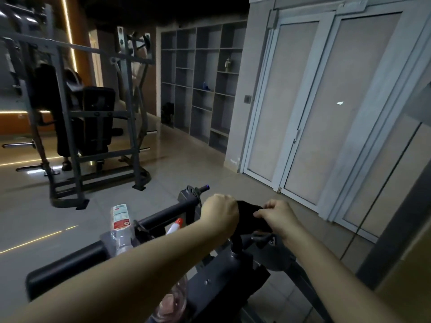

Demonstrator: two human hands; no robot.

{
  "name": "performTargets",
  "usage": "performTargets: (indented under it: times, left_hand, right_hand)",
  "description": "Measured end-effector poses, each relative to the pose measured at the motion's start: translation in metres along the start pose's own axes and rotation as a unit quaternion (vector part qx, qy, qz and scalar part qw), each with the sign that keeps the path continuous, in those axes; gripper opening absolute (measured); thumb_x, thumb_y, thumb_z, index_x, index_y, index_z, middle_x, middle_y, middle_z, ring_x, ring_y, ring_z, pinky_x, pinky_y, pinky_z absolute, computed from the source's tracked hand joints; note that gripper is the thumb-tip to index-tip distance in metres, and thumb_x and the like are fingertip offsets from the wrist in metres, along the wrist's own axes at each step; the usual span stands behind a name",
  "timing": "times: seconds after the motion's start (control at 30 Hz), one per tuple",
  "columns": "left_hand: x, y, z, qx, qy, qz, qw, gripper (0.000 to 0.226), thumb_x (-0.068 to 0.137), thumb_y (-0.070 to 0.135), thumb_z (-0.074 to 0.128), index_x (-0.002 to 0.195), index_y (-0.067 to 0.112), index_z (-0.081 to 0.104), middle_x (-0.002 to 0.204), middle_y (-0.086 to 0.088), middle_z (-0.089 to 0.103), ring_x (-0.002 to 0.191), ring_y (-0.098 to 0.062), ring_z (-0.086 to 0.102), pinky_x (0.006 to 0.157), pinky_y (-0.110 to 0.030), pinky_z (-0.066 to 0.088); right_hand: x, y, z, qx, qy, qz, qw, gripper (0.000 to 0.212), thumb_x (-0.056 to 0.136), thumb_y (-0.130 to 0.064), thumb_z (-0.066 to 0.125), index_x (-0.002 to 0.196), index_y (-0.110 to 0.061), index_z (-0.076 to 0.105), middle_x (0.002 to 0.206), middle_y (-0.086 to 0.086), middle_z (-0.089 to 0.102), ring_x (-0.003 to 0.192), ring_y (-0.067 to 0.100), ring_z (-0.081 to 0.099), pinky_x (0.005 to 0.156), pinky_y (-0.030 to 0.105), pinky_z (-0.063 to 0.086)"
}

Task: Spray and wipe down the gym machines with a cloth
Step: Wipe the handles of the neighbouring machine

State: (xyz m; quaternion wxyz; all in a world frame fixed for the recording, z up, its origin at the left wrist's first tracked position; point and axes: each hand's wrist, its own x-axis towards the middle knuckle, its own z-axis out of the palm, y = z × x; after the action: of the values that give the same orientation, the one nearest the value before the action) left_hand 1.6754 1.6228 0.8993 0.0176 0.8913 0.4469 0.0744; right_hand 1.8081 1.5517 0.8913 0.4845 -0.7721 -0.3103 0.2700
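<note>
Cloth point(250, 217), black and bunched, is clamped between the fingers of both the left hand point(220, 212) and right hand point(276, 216) above a dark gym machine point(163, 216), beside a spray bottle point(121, 226).

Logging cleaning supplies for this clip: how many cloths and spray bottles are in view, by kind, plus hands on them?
Cloths: 1, black cloth, held by left hand and right hand
Spray bottles: 1, bottle resting on the machine
Hands: 2
Total: 4
</note>
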Motion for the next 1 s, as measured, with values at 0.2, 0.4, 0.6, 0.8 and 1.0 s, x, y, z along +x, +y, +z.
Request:
performTargets:
  times: [0.2, 0.4, 0.6, 0.8, 1.0]
  left_hand:
    - [0.01, 0.002, 0.002, 0.073, 0.021, -0.022, 0.997, 0.028, 0.102, 0.017, 0.043, 0.108, 0.007, 0.068, 0.104, -0.011, 0.068, 0.09, -0.031, 0.066, 0.06, -0.034, 0.043]
    - [0.008, 0.012, -0.014, -0.04, 0.009, -0.142, 0.989, 0.026, 0.098, 0.023, 0.045, 0.104, 0.01, 0.067, 0.105, -0.009, 0.066, 0.098, -0.032, 0.066, 0.086, -0.038, 0.055]
    - [-0.032, 0.012, 0.047, -0.145, 0.237, -0.092, 0.956, 0.025, 0.102, 0.022, 0.046, 0.126, 0.016, 0.048, 0.098, -0.014, 0.055, 0.085, -0.034, 0.06, 0.066, -0.043, 0.052]
    - [-0.031, 0.005, 0.051, -0.066, 0.221, -0.065, 0.971, 0.039, 0.102, 0.026, 0.05, 0.138, 0.015, 0.041, 0.105, -0.013, 0.051, 0.089, -0.033, 0.058, 0.069, -0.043, 0.052]
    - [0.002, 0.002, 0.009, 0.127, 0.072, -0.037, 0.989, 0.027, 0.105, 0.024, 0.042, 0.115, 0.009, 0.062, 0.106, -0.009, 0.068, 0.091, -0.032, 0.067, 0.062, -0.035, 0.041]
  right_hand:
    - [0.004, 0.014, 0.009, -0.024, -0.105, -0.054, 0.993, 0.017, 0.091, -0.004, 0.063, 0.107, -0.005, 0.064, 0.086, 0.011, 0.069, 0.069, 0.018, 0.062, 0.05, 0.022, 0.048]
    - [-0.011, 0.02, 0.011, -0.049, -0.177, -0.115, 0.976, 0.018, 0.093, -0.007, 0.063, 0.089, -0.019, 0.075, 0.063, -0.014, 0.069, 0.055, -0.01, 0.057, 0.051, 0.006, 0.041]
    - [-0.011, 0.031, 0.013, 0.014, -0.188, -0.098, 0.977, 0.035, 0.096, 0.0, 0.056, 0.077, -0.027, 0.066, 0.07, -0.014, 0.069, 0.068, -0.002, 0.063, 0.054, 0.01, 0.047]
    - [-0.011, 0.031, 0.012, 0.015, -0.204, -0.117, 0.972, 0.036, 0.095, 0.003, 0.054, 0.084, -0.027, 0.07, 0.082, -0.009, 0.072, 0.075, -0.001, 0.066, 0.055, 0.008, 0.047]
    - [0.001, 0.026, 0.013, -0.005, -0.201, -0.127, 0.971, 0.032, 0.091, -0.003, 0.063, 0.073, -0.028, 0.073, 0.077, -0.011, 0.075, 0.078, 0.003, 0.069, 0.071, 0.025, 0.056]
